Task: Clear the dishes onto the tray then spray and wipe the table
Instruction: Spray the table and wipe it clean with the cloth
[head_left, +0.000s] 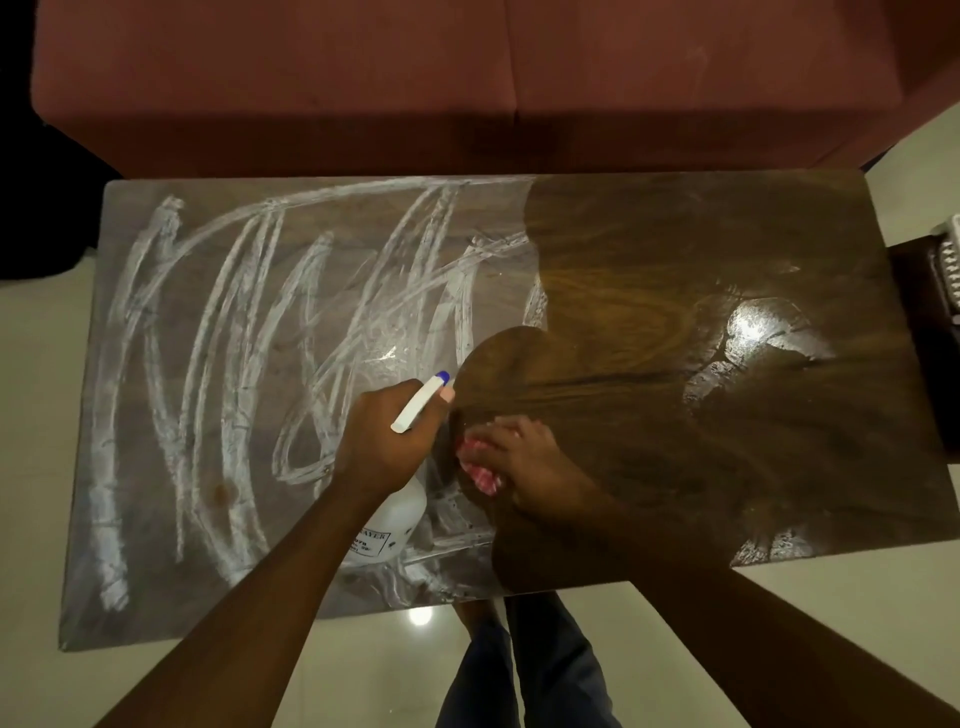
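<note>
A dark wooden table (675, 249) fills the view, its left half covered in white wet wipe streaks. My left hand (387, 441) grips the neck of a white spray bottle (395, 519) with a blue nozzle tip; the nozzle points toward the table's middle. My right hand (519, 457) presses a red and white checked cloth (480, 470) onto the tabletop just right of the bottle. My fingers cover most of the cloth. No dishes are on the table.
A reddish-brown sofa (467, 78) stands right behind the table's far edge. A pale slatted object (948, 260) sits on a dark stand past the right end. A light tiled floor (41, 415) surrounds the table, and my legs (519, 665) stand at its near edge.
</note>
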